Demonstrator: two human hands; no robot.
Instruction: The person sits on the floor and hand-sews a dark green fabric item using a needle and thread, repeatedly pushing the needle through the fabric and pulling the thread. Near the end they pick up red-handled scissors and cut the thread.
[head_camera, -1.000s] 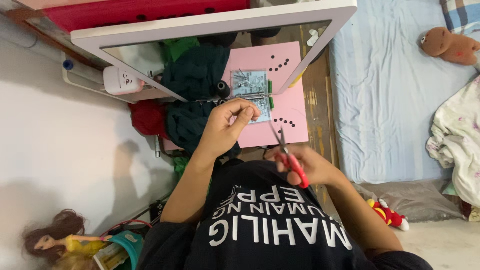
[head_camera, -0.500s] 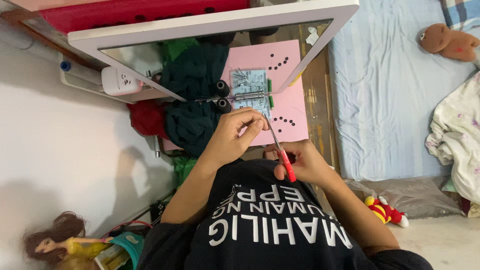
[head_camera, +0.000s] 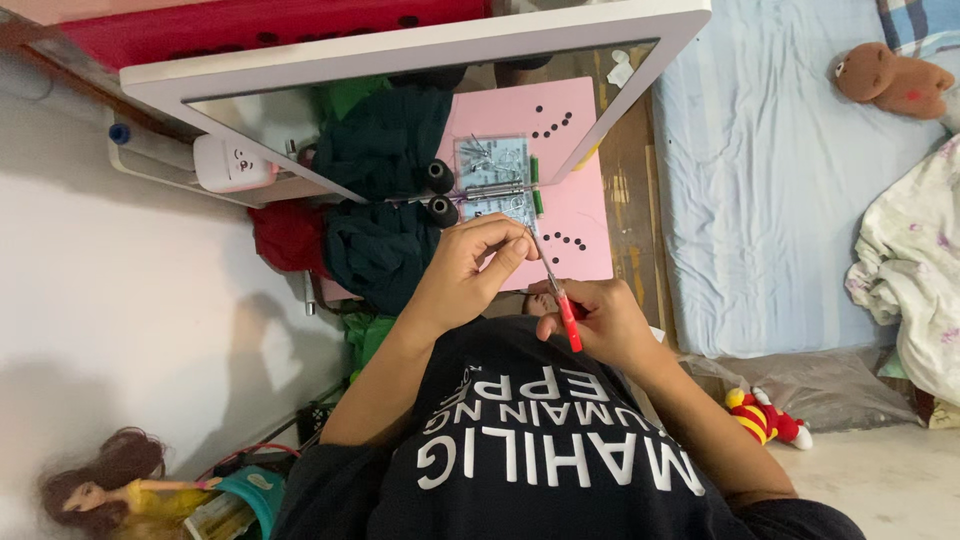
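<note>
My left hand (head_camera: 468, 268) is raised over the near edge of a pink table (head_camera: 590, 225), its fingertips pinched together; anything between them is too small to see. My right hand (head_camera: 598, 318) grips small scissors with red handles (head_camera: 560, 295). The blades point up and left, and their tips reach my left fingertips. Just beyond lie a clear bluish sewing-kit box (head_camera: 505, 208), a black thread spool (head_camera: 443, 211) and a heap of dark green cloth (head_camera: 375, 250).
A white-framed mirror (head_camera: 420, 50) leans behind the table and reflects the box, spool and cloth. A bed with a blue sheet (head_camera: 770, 180) fills the right side, with a brown plush toy (head_camera: 890, 75). A doll (head_camera: 110, 485) lies at bottom left and a small red toy (head_camera: 765, 415) at lower right.
My right hand has carried the scissors up and left from my lap until the blade tips meet my left fingertips. My left hand has dropped slightly toward me, still pinched.
</note>
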